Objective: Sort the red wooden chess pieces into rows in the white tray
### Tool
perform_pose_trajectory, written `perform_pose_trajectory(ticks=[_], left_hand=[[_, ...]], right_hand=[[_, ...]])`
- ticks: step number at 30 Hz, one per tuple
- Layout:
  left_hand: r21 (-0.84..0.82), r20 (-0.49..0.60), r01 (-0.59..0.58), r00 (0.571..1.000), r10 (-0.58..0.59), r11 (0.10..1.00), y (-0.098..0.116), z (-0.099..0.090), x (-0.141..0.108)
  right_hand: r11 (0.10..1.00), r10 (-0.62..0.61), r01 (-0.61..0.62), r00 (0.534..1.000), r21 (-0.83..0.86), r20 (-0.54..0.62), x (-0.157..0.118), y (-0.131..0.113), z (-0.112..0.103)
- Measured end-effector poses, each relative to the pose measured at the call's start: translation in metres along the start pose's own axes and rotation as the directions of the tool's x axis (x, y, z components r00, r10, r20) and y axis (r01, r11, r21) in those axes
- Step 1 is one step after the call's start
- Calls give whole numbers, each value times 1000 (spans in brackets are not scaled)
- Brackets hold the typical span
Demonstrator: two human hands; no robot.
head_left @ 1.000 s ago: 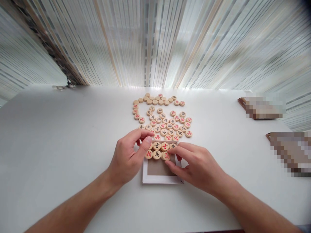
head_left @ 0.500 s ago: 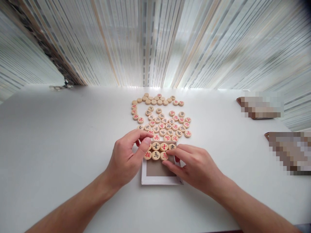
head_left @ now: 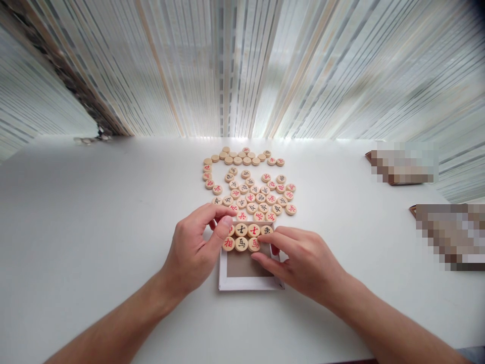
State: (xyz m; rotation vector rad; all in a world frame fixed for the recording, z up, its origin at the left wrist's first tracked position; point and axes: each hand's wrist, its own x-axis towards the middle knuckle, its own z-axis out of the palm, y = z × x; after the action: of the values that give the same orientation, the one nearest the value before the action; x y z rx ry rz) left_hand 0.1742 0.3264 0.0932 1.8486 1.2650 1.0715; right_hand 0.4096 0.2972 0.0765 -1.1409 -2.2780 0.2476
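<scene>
An open white box [head_left: 251,284] with a brown bottom holds two rows of round wooden pieces with red or black characters. My right hand [head_left: 299,258] reaches over the box's right side, thumb and index finger at the edge of a red-marked piece [head_left: 253,244] at the right end of the nearer row. My left hand [head_left: 200,241] is over the box's upper left corner, fingers apart with nothing between them, beside a red-marked piece [head_left: 228,244]. A black-marked piece [head_left: 241,244] lies between those two.
Beyond the box many loose pieces [head_left: 261,198] lie spread on the white table [head_left: 113,212], some blank side up [head_left: 237,161]. Two blurred brown objects [head_left: 401,169] [head_left: 450,235] stand at the right. A striped curtain [head_left: 182,65] hangs behind the table.
The view has shifted slightly. Both hands keep nearly the same pose at the box, and the pieces in it look unchanged.
</scene>
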Motion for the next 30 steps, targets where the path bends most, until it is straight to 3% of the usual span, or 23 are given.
perform_pose_trajectory(ticks=[10, 13, 17, 21, 26, 30], left_hand=[[11, -12, 2, 1000, -2, 1000, 0, 0, 1], [19, -21, 5, 1000, -4, 1000, 0, -1, 2], [31, -51, 18, 999, -17, 999, -4, -6, 7], [22, -95, 44, 995, -42, 999, -13, -11, 14], [55, -126, 61, 991, -54, 997, -22, -16, 21], [102, -146, 67, 988, -52, 992, -28, -20, 27]], right_hand=[[995, 28, -20, 997, 102, -75, 6, 2, -15], [985, 121, -98, 980, 143, -160, 11, 8, -22], [939, 326, -280, 912, 200, -251, 16, 21, -25], [869, 467, -399, 857, 291, -219, 16, 32, -21], [791, 554, -474, 823, 386, -127, 16, 37, -15], [733, 589, -509, 806, 451, -48, 24, 39, -23]])
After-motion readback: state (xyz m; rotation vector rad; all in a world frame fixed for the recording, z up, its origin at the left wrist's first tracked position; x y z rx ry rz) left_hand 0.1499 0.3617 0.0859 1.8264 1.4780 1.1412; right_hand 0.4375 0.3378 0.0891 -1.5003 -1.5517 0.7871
